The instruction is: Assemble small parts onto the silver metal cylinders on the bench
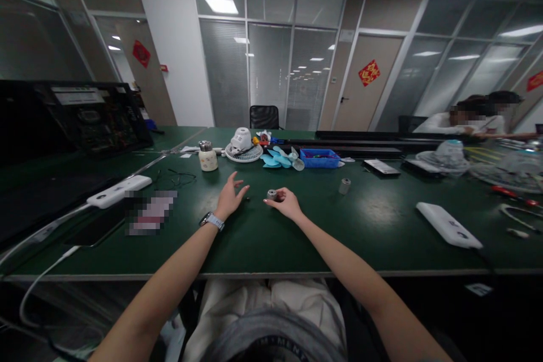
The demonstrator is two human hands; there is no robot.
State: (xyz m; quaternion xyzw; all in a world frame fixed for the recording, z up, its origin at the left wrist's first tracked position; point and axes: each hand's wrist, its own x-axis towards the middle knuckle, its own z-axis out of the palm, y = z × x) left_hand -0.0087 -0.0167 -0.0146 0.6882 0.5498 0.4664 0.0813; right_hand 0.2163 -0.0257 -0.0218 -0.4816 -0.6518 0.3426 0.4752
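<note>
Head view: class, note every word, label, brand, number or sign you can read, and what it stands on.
"MENT": on the grey top; the letters before it are unclear.
Gold characters on the red door sign at right: too blurred to read.
Red sign on the left door: too blurred.
White label on the black computer case: too small to read.
</note>
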